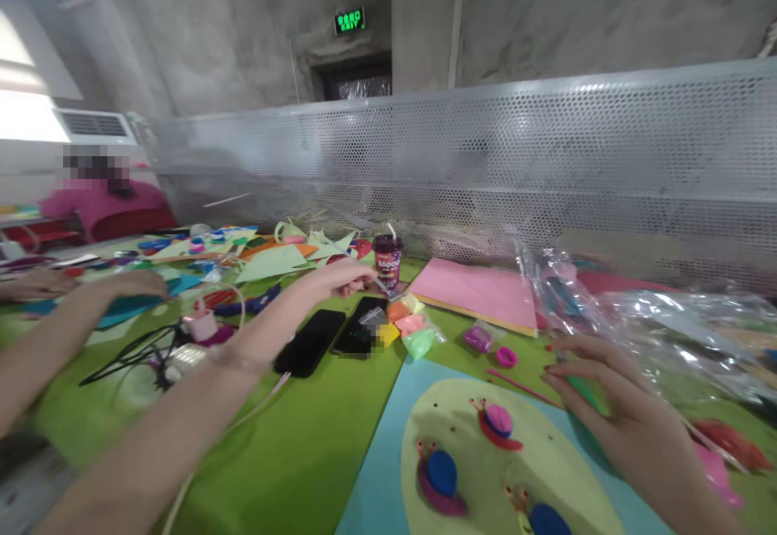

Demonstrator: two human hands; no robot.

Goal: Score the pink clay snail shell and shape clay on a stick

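Observation:
My left hand [343, 276] reaches forward over the green table [303, 454], fingers closed on a thin grey stick [381, 286] just in front of a dark cup [387, 260]. Below the stick lies a bag of coloured clay blocks [408, 326]. My right hand [613, 409] rests with fingers spread at the right edge of a blue sheet [380, 486], over a small green piece [583, 391]. On the sheet's pale green oval [486, 470] sit three clay snails, one pink [498, 422] and two blue [442, 477].
Two black phones [309, 341] lie beside my left forearm. Pink paper [479, 292], a purple clay tub [478, 337] and crumpled plastic bags [668, 324] lie to the right. A co-worker's hand [134, 282] works at the left among cut paper and cables [133, 353]. A perforated metal screen [486, 154] backs the table.

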